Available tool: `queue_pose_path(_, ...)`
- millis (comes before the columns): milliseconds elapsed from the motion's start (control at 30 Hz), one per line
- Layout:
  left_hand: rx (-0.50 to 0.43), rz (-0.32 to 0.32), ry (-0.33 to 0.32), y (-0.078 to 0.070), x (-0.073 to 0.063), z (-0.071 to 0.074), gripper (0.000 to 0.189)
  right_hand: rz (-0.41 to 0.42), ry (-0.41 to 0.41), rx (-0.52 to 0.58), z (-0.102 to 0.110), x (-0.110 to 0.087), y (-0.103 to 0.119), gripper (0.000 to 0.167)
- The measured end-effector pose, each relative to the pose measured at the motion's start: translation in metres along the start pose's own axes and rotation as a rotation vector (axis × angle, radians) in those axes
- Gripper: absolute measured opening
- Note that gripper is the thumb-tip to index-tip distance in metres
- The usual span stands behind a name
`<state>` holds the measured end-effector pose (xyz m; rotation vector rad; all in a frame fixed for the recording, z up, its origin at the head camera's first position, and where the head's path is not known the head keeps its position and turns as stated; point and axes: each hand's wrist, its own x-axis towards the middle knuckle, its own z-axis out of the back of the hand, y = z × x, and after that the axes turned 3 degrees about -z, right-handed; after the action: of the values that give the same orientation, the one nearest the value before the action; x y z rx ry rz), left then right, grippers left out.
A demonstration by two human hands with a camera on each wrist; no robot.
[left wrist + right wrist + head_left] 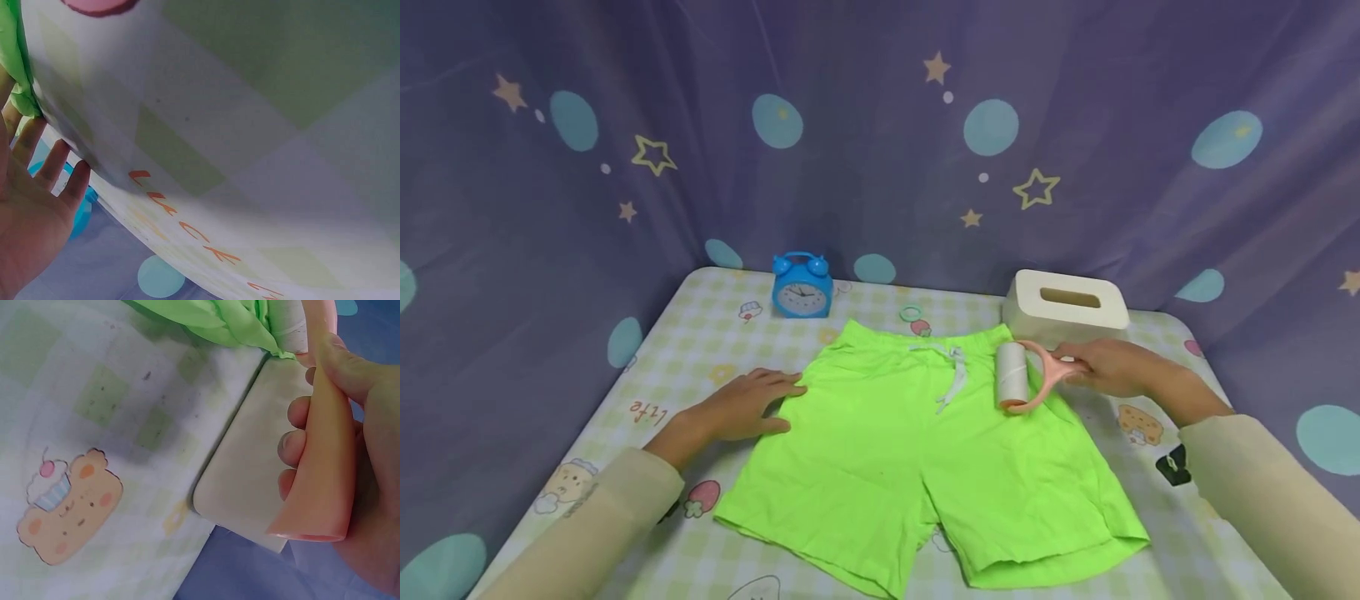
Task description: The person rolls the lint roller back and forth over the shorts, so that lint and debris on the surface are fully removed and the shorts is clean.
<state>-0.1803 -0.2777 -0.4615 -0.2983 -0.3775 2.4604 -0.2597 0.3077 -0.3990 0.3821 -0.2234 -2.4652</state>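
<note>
Bright green shorts [925, 450] lie spread flat on the checked cloth of the table [700, 333], waistband and white drawstring [953, 375] at the far side. My right hand [1108, 367] grips the pink handle [319, 469] of a lint roller [1013, 375]; its white roll rests on the shorts' right waistband corner [219, 315]. My left hand [748, 404] lies flat with straight fingers [53, 165] on the cloth, fingertips touching the left edge of the shorts [12, 56].
A blue alarm clock [802, 287] stands at the back left. A cream tissue box [1063, 304] sits at the back right, right behind the roller [250, 469]. A small green ring [911, 313] lies behind the waistband. Purple star-patterned curtains [880, 125] close in the table.
</note>
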Motion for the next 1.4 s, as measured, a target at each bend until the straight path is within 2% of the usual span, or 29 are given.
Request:
queue_pose_path(233, -0.002, -0.011, -0.003, -0.003, 0.002, -0.002, 0.061, 0.038, -0.019, 0.02, 0.005, -0.007, -0.003, 0.015)
queue_pose_path(467, 0.008, 0.006, -0.009, -0.001, 0.003, 0.003, 0.061, -0.017, -0.027, 0.004, 0.008, -0.023, -0.011, 0.016)
queue_pose_path(600, 0.01, 0.006, -0.015, 0.001, 0.002, 0.003, 0.061, -0.018, -0.016, 0.007, 0.005, -0.021, -0.013, 0.019)
queue_pose_path(833, 0.004, 0.001, -0.004, 0.001, 0.005, -0.001, 0.061, -0.019, -0.036, -0.058, 0.004, -0.02, -0.01, 0.023)
queue_pose_path(1400, -0.004, 0.007, -0.004, -0.001, 0.003, -0.001, 0.061, -0.013, 0.0, -0.069, 0.009, -0.009, 0.002, 0.022)
